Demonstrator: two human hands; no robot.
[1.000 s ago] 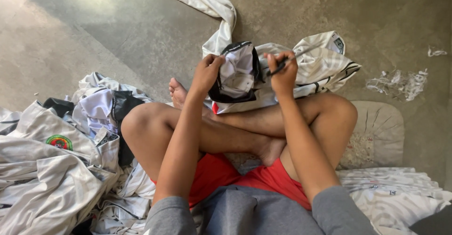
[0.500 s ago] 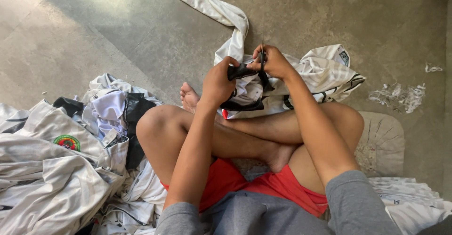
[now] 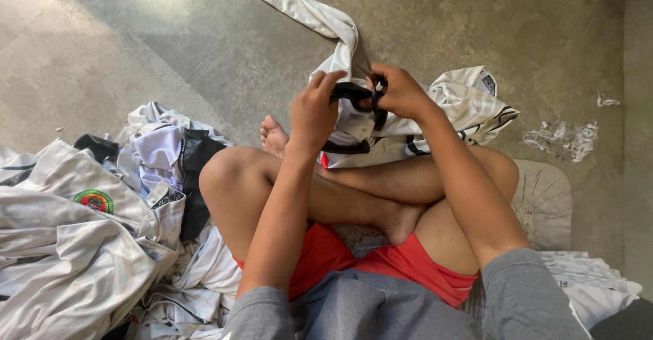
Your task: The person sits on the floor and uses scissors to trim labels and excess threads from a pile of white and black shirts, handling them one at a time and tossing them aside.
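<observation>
Two hands (image 3: 314,112) (image 3: 400,93), one white shirt (image 3: 462,105)

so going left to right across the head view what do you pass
Pile of white garments with a round green badge → bare foot → left hand → right hand, both on the white and black garment → scraps of white thread on the floor.

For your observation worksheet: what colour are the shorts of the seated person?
Red shorts, seen best in the head view, the only one, below the crossed legs.
</observation>
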